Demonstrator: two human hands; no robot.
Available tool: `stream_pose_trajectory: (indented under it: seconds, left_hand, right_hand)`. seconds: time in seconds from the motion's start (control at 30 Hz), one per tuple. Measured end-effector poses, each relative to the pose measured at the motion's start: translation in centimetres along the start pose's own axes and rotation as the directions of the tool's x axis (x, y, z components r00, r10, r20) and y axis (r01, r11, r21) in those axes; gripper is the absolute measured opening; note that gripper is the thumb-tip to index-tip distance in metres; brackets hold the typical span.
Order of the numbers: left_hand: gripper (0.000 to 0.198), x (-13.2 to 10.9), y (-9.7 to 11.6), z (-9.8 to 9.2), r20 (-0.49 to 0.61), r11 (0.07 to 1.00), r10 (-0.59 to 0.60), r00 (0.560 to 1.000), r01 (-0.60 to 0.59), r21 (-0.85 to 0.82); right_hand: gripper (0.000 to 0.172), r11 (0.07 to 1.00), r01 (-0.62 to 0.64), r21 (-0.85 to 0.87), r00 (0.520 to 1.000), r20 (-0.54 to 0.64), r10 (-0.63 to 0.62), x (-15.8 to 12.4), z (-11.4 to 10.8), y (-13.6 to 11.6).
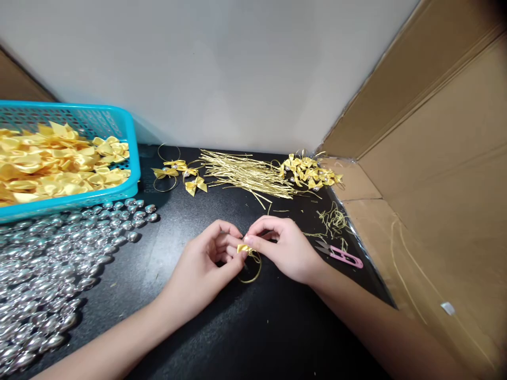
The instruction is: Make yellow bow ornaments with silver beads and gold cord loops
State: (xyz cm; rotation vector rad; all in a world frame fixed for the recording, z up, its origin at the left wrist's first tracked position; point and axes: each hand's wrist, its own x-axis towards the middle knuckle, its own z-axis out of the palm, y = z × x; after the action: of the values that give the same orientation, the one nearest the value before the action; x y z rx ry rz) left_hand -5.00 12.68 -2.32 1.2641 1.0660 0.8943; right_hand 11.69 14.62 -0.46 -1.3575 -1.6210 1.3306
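Note:
Near the middle of the black table, my left hand [216,258] pinches a small yellow bow [243,248] between thumb and fingers. A loop of gold cord [256,273] hangs from the bow down toward the table. My right hand [281,245] is closed at the bow's upper right side, thumb and index fingertip pressed together. What lies between those right fingertips is too small to make out. The two hands' fingertips nearly touch.
A blue basket [135,158] of yellow bows stands at the left, above many silver beads [59,274]. Finished-looking bows [196,184], gold cords [245,174] and more bows [307,171] lie along the back. Pink snips [346,257] and cord scraps [335,219] lie right.

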Motion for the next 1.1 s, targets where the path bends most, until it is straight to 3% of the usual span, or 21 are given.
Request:
stream_pose_trajectory:
  seconds: [0.13, 0.2, 0.3, 0.4, 0.6, 0.8, 0.93, 1.1]
  left_hand:
    - [0.014, -0.1, -0.2, -0.1, 0.014, 0.999, 0.011, 1.0, -0.012, 0.047]
    - [0.013, 0.0, -0.3, -0.2, 0.0, 0.997, 0.029, 1.0, -0.029, 0.078]
    - [0.013, 0.1, -0.3, -0.3, -0.05, 0.989, 0.083, 0.995, -0.076, 0.126]
    - [0.014, 0.0, -0.2, -0.5, -0.091, 0.979, 0.139, 0.986, -0.123, 0.164]
    - [0.015, -0.4, -0.1, -0.6, -0.18, 0.922, 0.31, 0.934, -0.248, 0.298]
    - [0.017, -0.9, -0.3, -0.7, -0.178, 0.857, 0.397, 0.901, -0.294, 0.422]
    - [0.02, -1.1, -0.5, -0.8, -0.155, 0.797, 0.471, 0.868, -0.344, 0.496]
    - [0.02, -1.1, -1.1, -0.9, -0.133, 0.736, 0.568, 0.812, -0.428, 0.525]
  right_hand:
    - [0.008, 0.999, 0.021, -0.031, 1.0, 0.003, -0.021, -0.1, 0.3, 0.2]
    - [0.004, 0.996, 0.065, -0.067, 0.995, -0.065, -0.069, -0.3, 0.4, 0.2]
    - [0.005, 0.95, 0.207, -0.236, 0.941, -0.218, -0.259, -0.9, 0.6, 0.0]
    - [0.006, 0.826, 0.313, -0.469, 0.887, -0.166, -0.431, -1.9, 0.8, -0.2]
    - [0.013, 0.603, 0.278, -0.748, 0.861, -0.083, -0.501, -2.8, 0.9, -0.2]
    - [0.014, 0.626, 0.288, -0.725, 0.811, -0.163, -0.562, -3.1, 1.6, -0.2]
    - [0.015, 0.646, 0.233, -0.727, 0.833, -0.194, -0.518, -3.3, 2.2, 0.0]
    - [0.023, 0.749, 0.155, -0.644, 0.931, -0.157, -0.328, -2.8, 2.1, 0.0]
